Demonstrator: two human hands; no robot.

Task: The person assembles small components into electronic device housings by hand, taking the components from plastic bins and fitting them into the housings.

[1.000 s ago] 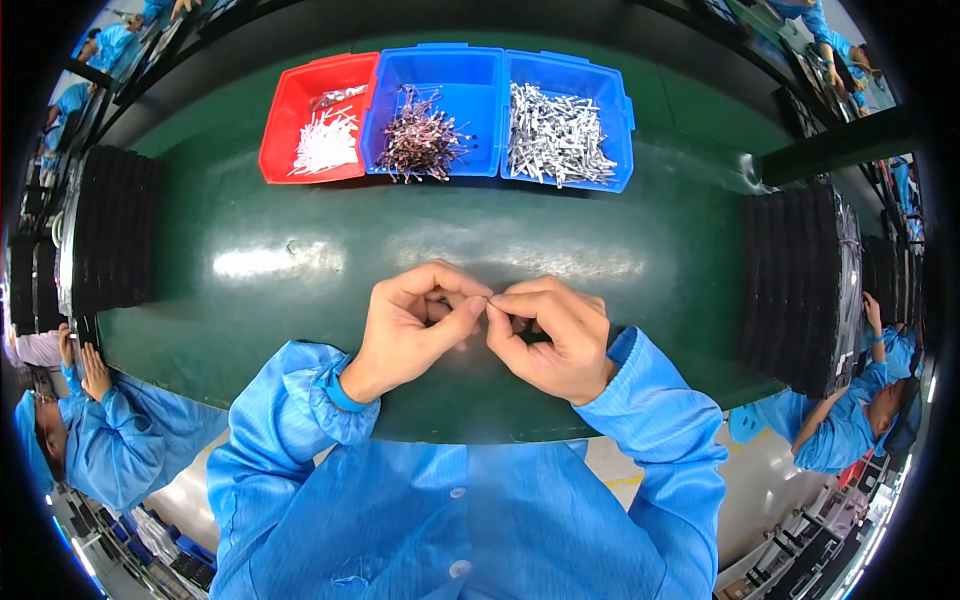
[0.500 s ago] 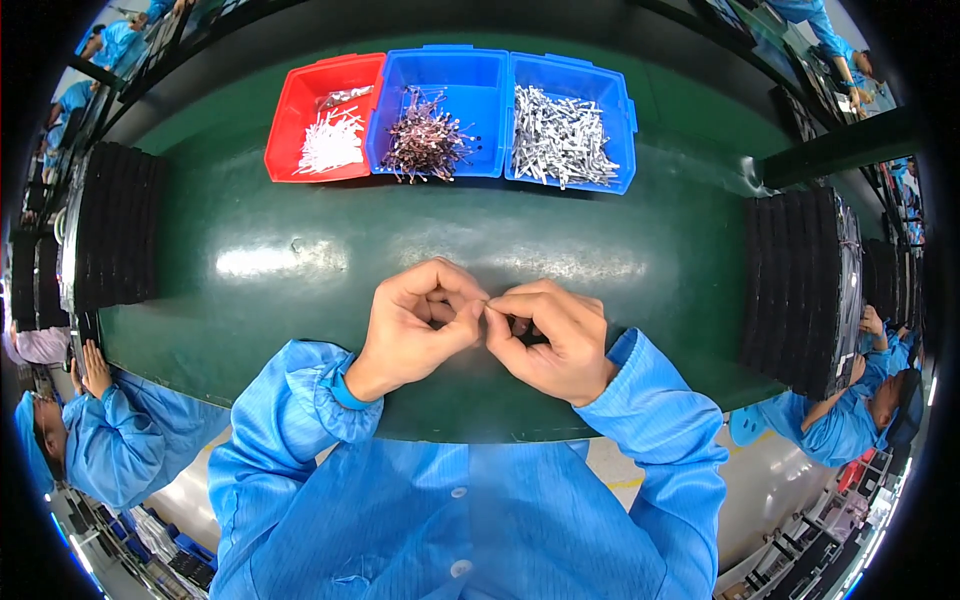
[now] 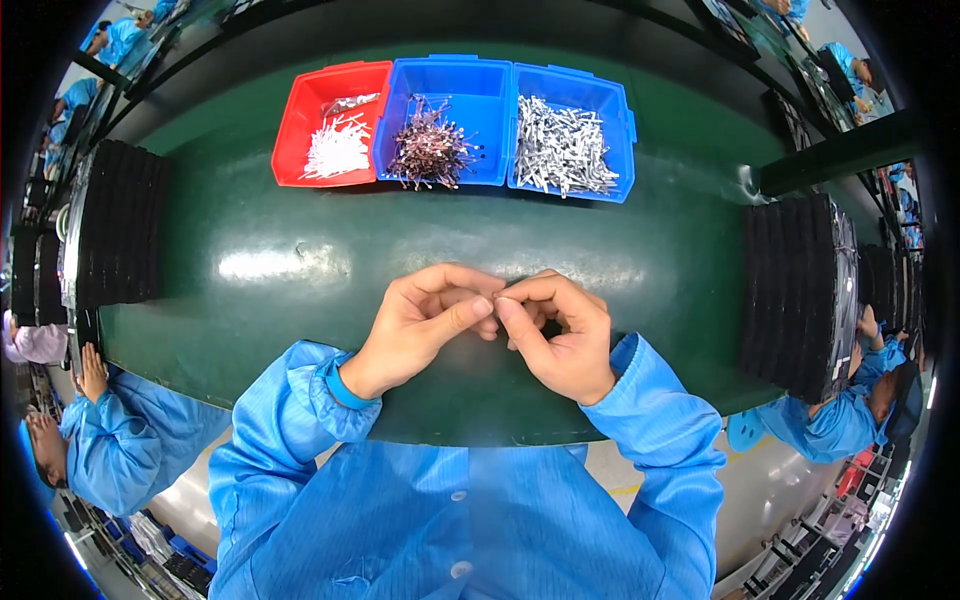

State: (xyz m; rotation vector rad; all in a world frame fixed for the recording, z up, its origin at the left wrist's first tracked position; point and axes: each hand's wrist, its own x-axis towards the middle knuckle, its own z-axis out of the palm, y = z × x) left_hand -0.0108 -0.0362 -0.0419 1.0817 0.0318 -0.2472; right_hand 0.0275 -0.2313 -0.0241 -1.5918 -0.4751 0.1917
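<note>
Over the near middle of the green table point(image 3: 300, 225), my left hand point(image 3: 428, 325) and my right hand point(image 3: 562, 335) meet fingertip to fingertip. Both are closed in a pinch, thumbs against forefingers. Whatever lies between the fingertips is too small and too covered to name. A blue band circles my left wrist. Beyond my hands stand three joined bins: a red bin point(image 3: 290, 150) with short white sticks point(image 3: 338, 148), a blue bin point(image 3: 455, 80) with a heap of thin dark brown pieces point(image 3: 430, 150), and another blue bin point(image 3: 570, 85) full of silvery-white slim pieces point(image 3: 560, 145).
Tall stacks of black trays stand at the left point(image 3: 115, 225) and right point(image 3: 795, 290) table ends. A dark green beam point(image 3: 840, 160) crosses at the upper right. Co-workers in blue smocks sit at the left point(image 3: 130, 440) and right point(image 3: 840, 420).
My thumbs have straightened and my fingers have shifted slightly, the tips still meeting. The bins appear slightly lower in the picture.
</note>
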